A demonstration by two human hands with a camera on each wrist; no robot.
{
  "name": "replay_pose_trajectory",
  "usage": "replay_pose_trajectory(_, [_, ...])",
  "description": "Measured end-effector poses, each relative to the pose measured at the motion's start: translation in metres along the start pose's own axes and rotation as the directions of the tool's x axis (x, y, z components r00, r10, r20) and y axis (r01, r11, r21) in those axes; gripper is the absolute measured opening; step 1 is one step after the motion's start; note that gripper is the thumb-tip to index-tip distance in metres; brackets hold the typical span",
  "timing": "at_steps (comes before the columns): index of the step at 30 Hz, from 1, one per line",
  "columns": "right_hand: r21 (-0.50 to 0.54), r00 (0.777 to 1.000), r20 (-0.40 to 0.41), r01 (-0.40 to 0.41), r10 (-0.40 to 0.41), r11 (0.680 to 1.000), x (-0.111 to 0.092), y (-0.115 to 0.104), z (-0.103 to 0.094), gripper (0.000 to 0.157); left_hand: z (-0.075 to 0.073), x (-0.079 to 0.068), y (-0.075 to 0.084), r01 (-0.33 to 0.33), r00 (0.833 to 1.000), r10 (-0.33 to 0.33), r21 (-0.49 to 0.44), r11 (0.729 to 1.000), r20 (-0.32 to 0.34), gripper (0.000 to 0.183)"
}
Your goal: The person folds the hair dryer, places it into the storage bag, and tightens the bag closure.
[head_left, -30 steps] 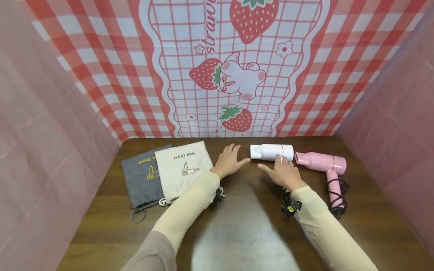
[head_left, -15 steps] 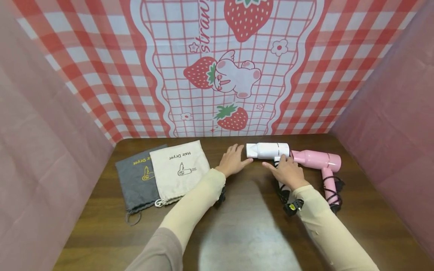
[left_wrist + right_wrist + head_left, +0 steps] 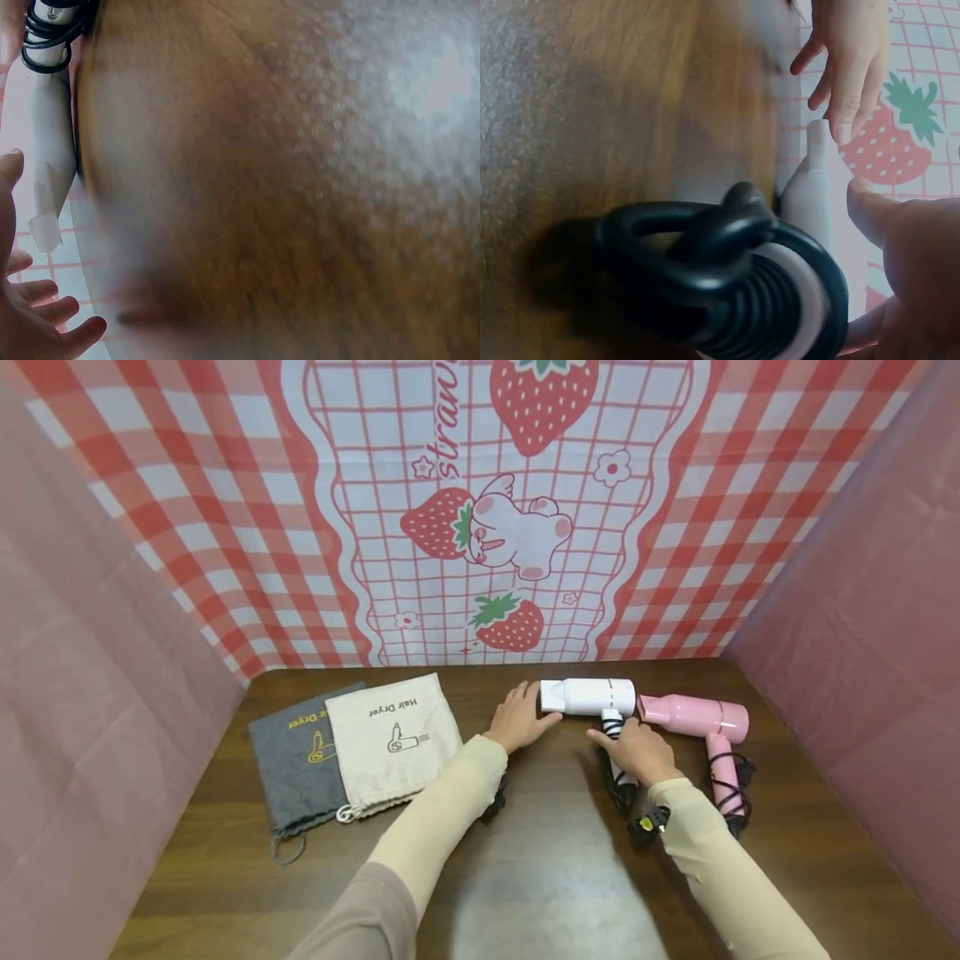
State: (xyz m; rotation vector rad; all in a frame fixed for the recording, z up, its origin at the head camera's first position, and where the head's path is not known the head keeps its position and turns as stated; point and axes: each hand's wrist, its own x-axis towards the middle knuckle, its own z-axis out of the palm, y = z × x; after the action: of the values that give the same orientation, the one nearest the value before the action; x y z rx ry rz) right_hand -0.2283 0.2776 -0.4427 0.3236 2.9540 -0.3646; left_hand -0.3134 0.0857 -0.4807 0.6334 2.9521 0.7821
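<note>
A white hair dryer point(image 3: 588, 696) lies on the brown table point(image 3: 525, 877), nozzle pointing left. Black cord point(image 3: 727, 285) is coiled round its handle point(image 3: 617, 723). My left hand point(image 3: 520, 718) lies flat with straight fingers beside the nozzle, thumb touching it; the left wrist view shows its fingers point(image 3: 37, 315) and the dryer's barrel point(image 3: 49, 150). My right hand point(image 3: 637, 750) sits over the handle and grips it, thumb point(image 3: 877, 210) on one side and fingers on the other. In the right wrist view, the white barrel point(image 3: 810, 195) lies past the cord.
A pink hair dryer point(image 3: 697, 717) with cord round its handle lies just right of the white one. A grey bag point(image 3: 296, 768) and a cream bag point(image 3: 393, 739) marked "Hair Dryer" lie at the table's left. Cloth walls enclose three sides.
My right hand slid back from the white dryer's barrel onto its cord-wrapped handle. My left hand edged closer, and its thumb now meets the nozzle.
</note>
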Motion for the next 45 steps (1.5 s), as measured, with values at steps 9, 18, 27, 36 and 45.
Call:
replay_pose_trajectory(9, [0.051,1.0,-0.022,-0.005,0.006,0.999,0.002,0.001,0.004,0.066,0.0,-0.002,0.002,-0.007,1.0,0.007,-0.001,1.0,-0.011,0.073])
replay_pose_trajectory(18, [0.048,0.997,-0.002,0.074,-0.074,0.996,0.0,0.0,0.003,0.059,-0.002,-0.002,0.002,-0.007,0.999,0.007,0.01,1.0,-0.041,0.085])
replay_pose_trajectory(27, [0.099,0.99,0.006,0.139,-0.14,0.985,-0.001,0.008,0.002,0.067,-0.007,-0.002,0.004,-0.067,0.998,0.066,0.061,0.996,0.022,0.087])
replay_pose_trajectory(36, [0.232,0.988,0.12,0.071,-0.101,0.97,0.001,0.021,0.008,0.057,-0.005,-0.007,0.005,-0.059,0.995,0.055,0.049,0.997,0.078,0.08])
replay_pose_trajectory(45, [0.207,0.991,0.075,0.097,-0.114,0.973,-0.003,0.023,0.013,0.061,-0.001,-0.011,0.006,-0.056,0.998,0.057,-0.024,0.998,0.011,0.067])
